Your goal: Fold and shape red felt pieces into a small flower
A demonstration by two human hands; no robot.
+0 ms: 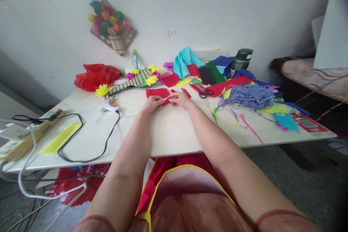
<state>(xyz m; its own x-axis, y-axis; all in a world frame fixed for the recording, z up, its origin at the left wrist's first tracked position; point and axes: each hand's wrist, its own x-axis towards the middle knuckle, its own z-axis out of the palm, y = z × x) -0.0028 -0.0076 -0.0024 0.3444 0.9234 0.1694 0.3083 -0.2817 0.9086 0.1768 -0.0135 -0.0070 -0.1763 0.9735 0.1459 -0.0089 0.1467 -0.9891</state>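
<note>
The brown garment fills the bottom centre of the frame. In the frame's middle, the left hand and right hand, fingers narrow, pinch the red sheet, which could tear if they pull unevenly.

Holding out left arm and right arm, both bare, nearly straight, slanting inward toward each other. Holding left hand and right hand almost tip to tip, palms downward, fingers bent and bunched close. Pinching, perhaps, though too small in view to make out for certain.
</note>
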